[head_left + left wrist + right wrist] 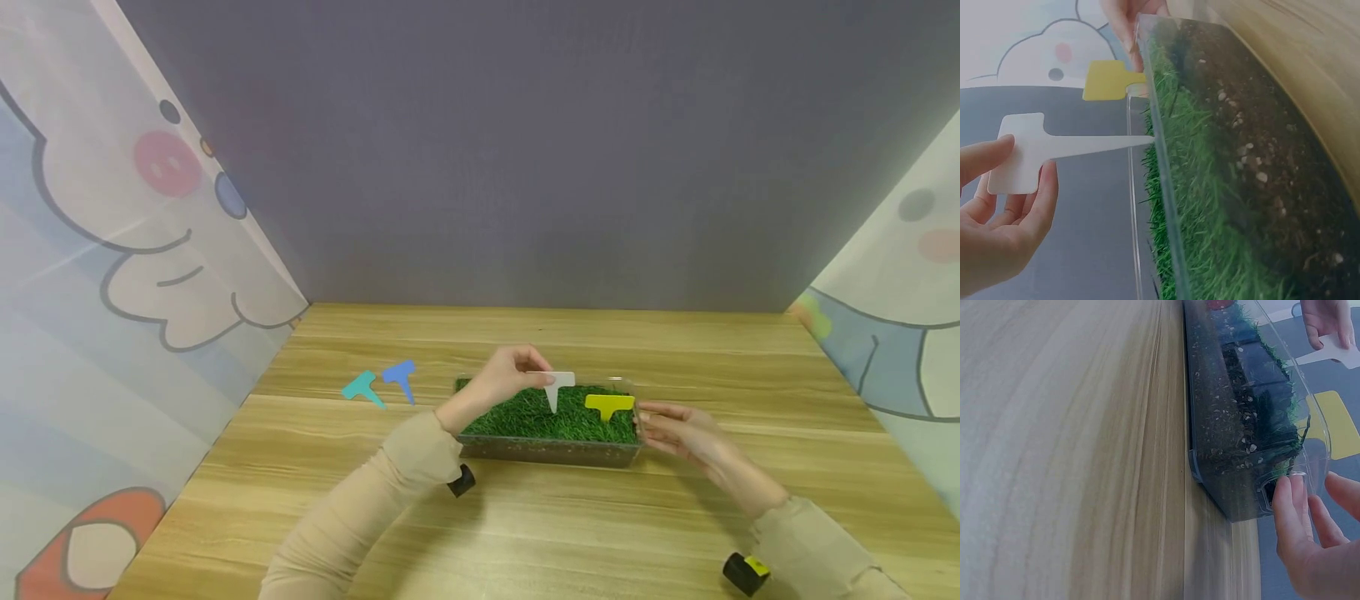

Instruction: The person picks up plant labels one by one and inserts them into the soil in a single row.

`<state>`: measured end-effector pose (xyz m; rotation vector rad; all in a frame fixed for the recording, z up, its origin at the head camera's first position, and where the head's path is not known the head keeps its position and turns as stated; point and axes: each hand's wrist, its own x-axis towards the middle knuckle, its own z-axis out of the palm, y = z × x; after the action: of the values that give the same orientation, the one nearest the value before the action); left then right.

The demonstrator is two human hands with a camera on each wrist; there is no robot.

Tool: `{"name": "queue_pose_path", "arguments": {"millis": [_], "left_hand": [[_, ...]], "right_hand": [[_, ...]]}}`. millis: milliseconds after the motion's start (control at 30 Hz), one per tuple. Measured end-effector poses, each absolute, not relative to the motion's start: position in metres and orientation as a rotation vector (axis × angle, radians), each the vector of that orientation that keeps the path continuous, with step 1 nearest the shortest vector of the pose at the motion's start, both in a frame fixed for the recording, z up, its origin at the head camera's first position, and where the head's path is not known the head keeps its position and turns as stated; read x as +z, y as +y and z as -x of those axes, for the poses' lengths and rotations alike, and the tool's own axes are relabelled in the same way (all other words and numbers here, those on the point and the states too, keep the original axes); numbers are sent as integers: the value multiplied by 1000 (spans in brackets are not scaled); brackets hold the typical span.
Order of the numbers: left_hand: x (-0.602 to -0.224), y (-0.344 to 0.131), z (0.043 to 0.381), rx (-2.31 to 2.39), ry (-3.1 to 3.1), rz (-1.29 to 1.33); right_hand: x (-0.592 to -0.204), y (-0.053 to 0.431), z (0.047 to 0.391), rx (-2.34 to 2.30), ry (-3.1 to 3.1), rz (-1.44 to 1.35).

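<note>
My left hand [513, 373] pinches the broad head of a white T-shaped plant label [1017, 153] between thumb and fingers. The label's narrow stem [1097, 145] points down, its tip close over the artificial grass [517, 417] in a clear plastic planter box [547, 452]. Dark soil with pale pebbles [1262, 177] shows through the box wall. A yellow T-shaped plant label [609, 403] stands upright near the right end of the grass. My right hand [686, 437] rests its fairly straight fingers [1291, 515] against that end of the box.
On the wooden table [562, 533], left of the box, lie a teal plant label [363, 387] and a blue plant label [401, 377]. A grey panel [525, 167] rises behind the table. Cartoon-printed sheets [97, 250] hang at both sides.
</note>
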<state>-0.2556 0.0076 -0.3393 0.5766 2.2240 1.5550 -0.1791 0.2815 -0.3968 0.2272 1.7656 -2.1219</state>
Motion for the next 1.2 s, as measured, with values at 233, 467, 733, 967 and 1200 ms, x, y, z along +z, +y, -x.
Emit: {"name": "queue_pose_path", "arguments": {"millis": [233, 467, 733, 967, 1200], "left_hand": [[-343, 12, 254, 1531, 2246, -585], [-348, 16, 253, 1465, 2294, -582], [-353, 18, 254, 1445, 2309, -598], [-354, 20, 252, 1429, 2315, -620], [-356, 20, 251, 1403, 2316, -635]], "right_hand": [[-396, 280, 179, -2104, 1796, -242], [-396, 279, 179, -2095, 1806, -258], [-398, 280, 179, -2097, 1801, -244], [-397, 280, 178, -2087, 1814, -247], [-397, 279, 178, -2065, 1844, -245]]}}
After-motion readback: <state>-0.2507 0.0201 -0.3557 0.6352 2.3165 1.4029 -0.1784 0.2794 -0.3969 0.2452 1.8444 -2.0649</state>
